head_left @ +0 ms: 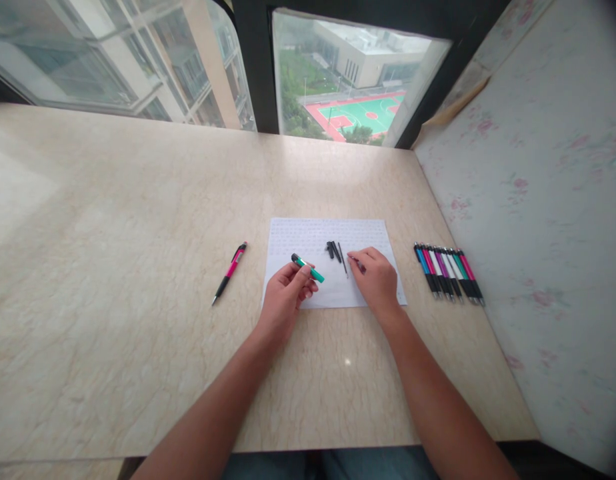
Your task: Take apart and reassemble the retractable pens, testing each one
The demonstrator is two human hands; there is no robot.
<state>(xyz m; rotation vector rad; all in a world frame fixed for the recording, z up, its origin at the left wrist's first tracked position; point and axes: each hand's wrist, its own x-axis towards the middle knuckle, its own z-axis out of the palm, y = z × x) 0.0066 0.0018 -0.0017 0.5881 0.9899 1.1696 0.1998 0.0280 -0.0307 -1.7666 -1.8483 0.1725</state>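
My left hand is closed around a green pen barrel with a black end, held tilted above a sheet of paper. My right hand is in a pinch over the paper's right side. A small dark bit shows at its fingertips, too small to name. Between the hands, a thin dark ink refill lies on the sheet. Just left of it rest a black grip sleeve and a small black pen part.
An assembled pink and black pen lies on the marble-patterned counter left of the paper. To the right, a row of several coloured pens lies near the flowered wall. Windows stand along the back edge.
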